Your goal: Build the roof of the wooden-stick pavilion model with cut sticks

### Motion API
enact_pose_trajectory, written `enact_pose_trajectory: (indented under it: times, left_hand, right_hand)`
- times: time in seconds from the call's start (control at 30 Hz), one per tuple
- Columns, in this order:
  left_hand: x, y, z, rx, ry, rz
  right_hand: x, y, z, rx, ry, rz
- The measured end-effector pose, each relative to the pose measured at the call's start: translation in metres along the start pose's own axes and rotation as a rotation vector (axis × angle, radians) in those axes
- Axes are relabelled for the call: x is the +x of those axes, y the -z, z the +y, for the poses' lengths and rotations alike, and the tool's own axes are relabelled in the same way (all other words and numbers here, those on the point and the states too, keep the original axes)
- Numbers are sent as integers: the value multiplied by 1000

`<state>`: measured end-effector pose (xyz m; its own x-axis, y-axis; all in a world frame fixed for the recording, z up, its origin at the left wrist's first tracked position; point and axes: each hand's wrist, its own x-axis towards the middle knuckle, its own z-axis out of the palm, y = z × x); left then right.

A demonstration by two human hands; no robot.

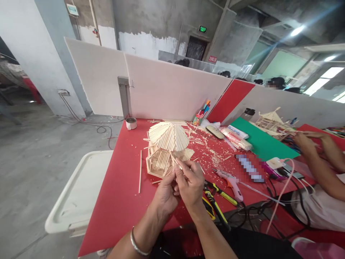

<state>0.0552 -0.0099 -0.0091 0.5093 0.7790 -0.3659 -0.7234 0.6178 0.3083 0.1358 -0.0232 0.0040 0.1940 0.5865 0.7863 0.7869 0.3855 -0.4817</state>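
On the red table stands a small house built of pale wooden sticks, with a fan-like round roof (169, 136) and an open lattice base (159, 162). Just in front of it my left hand (167, 192) and my right hand (191, 180) meet, fingers closed together on a thin wooden stick (173, 158) that points up toward the base. The fingers partly hide the stick and the base's right side. A single long stick (140, 172) lies left of the house. Right of my right hand rests a pink glue gun (231, 184), with yellow-black pliers (215, 205) nearer the front edge.
Stick scraps litter the red table (118, 194) behind and right. Further right are bagged sticks (237, 138), a green board (258, 140), a power bank with cables (275, 164) and a co-worker's hands (304, 144). A pen cup (198, 118) and tape roll (131, 123) stand near the partition.
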Motion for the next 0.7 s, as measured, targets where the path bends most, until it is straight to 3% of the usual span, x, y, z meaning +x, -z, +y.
enact_pose_trajectory:
  times: [0.7]
  left_hand:
    - [-2, -2, 1, -61, 61, -22]
  right_hand:
    - [-2, 5, -4, -137, 92, -39]
